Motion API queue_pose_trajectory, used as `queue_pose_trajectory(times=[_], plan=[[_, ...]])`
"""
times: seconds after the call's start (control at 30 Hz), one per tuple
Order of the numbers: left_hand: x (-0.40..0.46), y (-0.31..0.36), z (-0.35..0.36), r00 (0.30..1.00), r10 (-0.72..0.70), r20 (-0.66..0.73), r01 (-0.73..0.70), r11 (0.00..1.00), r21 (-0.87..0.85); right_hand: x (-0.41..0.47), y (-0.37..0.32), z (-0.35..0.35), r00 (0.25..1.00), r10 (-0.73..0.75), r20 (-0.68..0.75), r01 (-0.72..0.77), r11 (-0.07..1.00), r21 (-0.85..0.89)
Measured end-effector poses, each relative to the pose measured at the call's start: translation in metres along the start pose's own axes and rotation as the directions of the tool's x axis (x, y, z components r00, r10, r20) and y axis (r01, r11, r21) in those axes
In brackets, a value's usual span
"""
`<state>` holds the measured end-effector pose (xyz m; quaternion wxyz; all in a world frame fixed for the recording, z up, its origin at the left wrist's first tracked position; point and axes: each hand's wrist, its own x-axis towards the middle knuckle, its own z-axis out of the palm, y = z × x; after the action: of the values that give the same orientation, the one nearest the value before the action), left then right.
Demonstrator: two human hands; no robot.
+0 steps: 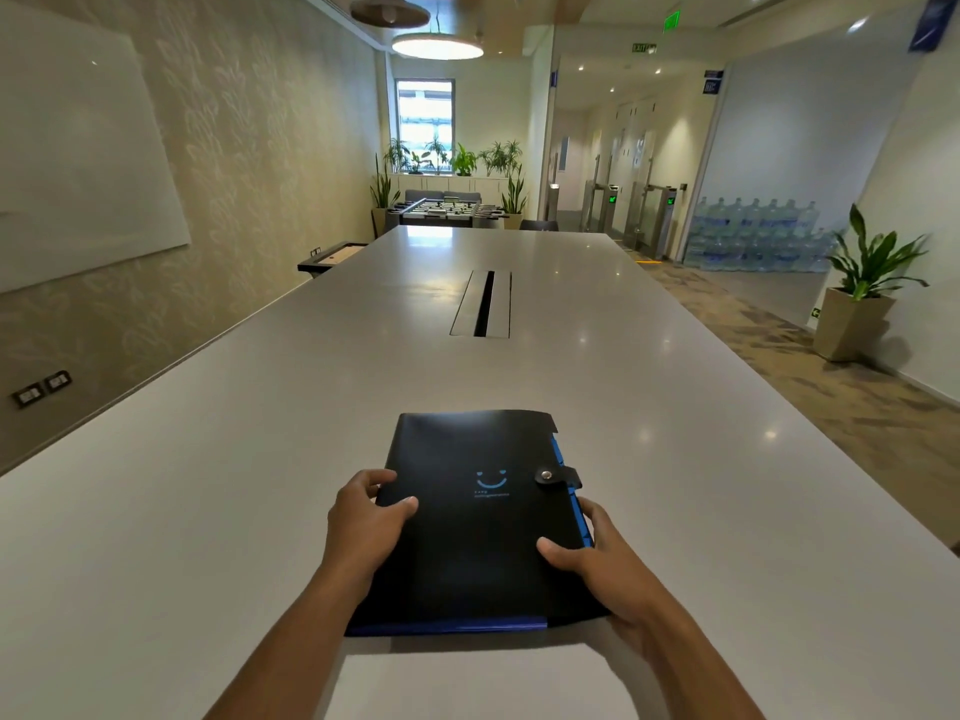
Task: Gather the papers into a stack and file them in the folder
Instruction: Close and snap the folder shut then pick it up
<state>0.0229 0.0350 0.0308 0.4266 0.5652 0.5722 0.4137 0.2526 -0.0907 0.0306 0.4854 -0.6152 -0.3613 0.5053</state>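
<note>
A black folder (472, 517) with a blue smile mark, blue tabs along its right edge and a snap strap fastened lies closed on the grey table (208, 511) in front of me. My left hand (363, 527) grips its left edge, thumb on the cover. My right hand (597, 558) grips its right edge near the blue tabs, thumb on top. White paper (478, 683) shows below the folder's near edge, between my forearms; how many sheets, I cannot tell.
A long cable slot (483, 304) is set into the table's middle, further away. A whiteboard hangs on the left wall. A potted plant (862, 293) stands on the floor to the right, beyond the table's edge.
</note>
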Motion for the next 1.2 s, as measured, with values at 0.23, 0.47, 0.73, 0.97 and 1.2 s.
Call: queue_pose_trajectory(times=[0.23, 0.47, 0.73, 0.97, 1.2], plan=[[0.020, 0.013, 0.000, 0.987, 0.079, 0.137, -0.077, 0.997, -0.023, 0.023, -0.009, -0.010, 0.991, -0.116, -0.072, 0.128, 0.976, 0.177], [0.057, 0.009, 0.000, 0.973, 0.117, 0.196, -0.136, 0.987, 0.084, 0.070, -0.026, 0.001, 0.977, -0.164, -0.135, 0.191, 0.955, 0.226], [0.124, -0.001, 0.001, 0.964, 0.216, 0.154, -0.246, 0.945, 0.213, 0.156, -0.038, 0.026, 0.966, -0.165, -0.200, 0.183, 0.980, 0.076], [0.207, -0.007, 0.004, 0.964, 0.239, 0.117, -0.263, 0.921, 0.286, 0.234, -0.047, 0.046, 0.930, -0.262, -0.258, 0.224, 0.960, -0.166], [0.271, -0.022, 0.016, 0.958, 0.271, 0.099, -0.288, 0.888, 0.358, 0.299, -0.051, 0.063, 0.896, -0.343, -0.283, 0.169, 0.851, -0.496]])
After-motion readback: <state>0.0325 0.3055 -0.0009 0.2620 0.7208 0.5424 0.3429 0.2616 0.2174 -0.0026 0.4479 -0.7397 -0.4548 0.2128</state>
